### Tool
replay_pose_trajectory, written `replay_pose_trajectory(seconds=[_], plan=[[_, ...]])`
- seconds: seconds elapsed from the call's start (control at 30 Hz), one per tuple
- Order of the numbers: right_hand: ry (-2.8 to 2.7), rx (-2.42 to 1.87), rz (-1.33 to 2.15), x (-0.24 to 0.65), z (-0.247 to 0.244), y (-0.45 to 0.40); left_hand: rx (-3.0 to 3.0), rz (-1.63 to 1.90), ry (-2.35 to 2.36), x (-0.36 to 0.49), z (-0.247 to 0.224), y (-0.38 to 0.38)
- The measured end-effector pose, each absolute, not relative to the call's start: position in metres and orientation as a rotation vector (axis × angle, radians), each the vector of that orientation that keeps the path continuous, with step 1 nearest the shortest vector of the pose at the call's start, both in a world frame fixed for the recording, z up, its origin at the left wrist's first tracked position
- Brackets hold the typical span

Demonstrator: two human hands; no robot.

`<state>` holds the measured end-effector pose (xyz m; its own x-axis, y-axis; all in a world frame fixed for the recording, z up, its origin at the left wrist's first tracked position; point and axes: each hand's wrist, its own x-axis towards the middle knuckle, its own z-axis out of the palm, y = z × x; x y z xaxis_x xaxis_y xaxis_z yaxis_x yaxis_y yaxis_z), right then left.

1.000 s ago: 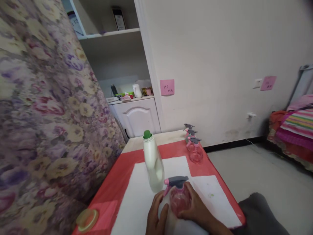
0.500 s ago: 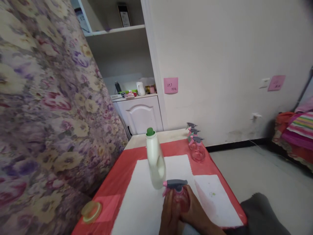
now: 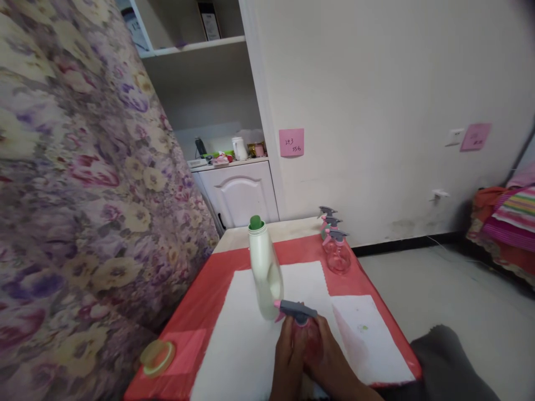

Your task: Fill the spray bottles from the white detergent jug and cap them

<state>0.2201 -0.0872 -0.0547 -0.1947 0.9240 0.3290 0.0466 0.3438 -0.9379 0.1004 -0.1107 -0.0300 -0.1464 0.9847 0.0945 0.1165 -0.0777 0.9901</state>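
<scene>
Now I am seeing both hands closer: left hand (image 3: 288, 356) and right hand (image 3: 330, 362) are gripping the round, clear pink spray bottle (image 3: 304, 334) beside the white jug (image 3: 264, 270).

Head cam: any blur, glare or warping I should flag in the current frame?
Head view: soft overall, both hands and the spray bottle they wrap slightly blurred; cabinet edge leans, wide-lens warp; curtain smeared at the left edge; top right corner vignetted dark; lighting flat, no glare.
</scene>
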Motion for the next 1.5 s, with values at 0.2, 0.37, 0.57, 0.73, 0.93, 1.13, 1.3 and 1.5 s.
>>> replay_pose_trajectory(seconds=[0.2,0.37,0.57,0.73,0.93,1.13,1.3,1.5], plan=[[-1.581,-0.915,1.046,0.223,-0.061,-0.083,1.251,1.372,1.337,0.107,-0.012,-0.105],[-1.528,-1.005,0.994,0.220,-0.069,-0.083,1.209,1.413,1.491,0.113,-0.007,-0.102],[-1.533,-1.024,0.950,0.220,-0.074,-0.083,1.220,1.452,1.470,0.120,0.004,-0.106],[-1.530,-1.082,0.894,0.218,-0.073,-0.084,1.235,1.487,1.527,0.124,0.004,-0.107],[-1.561,-1.062,0.904,0.221,-0.075,-0.084,1.288,1.446,1.503,0.119,-0.010,-0.111],[-1.636,-0.952,0.849,0.233,-0.068,-0.080,1.323,1.356,1.605,0.097,-0.033,-0.123],[-1.551,-0.894,0.902,0.240,-0.040,-0.073,1.350,1.396,1.607,0.092,-0.042,-0.124],[-1.426,-0.885,1.061,0.226,-0.016,-0.067,1.446,1.321,1.612,0.099,-0.040,-0.108]])
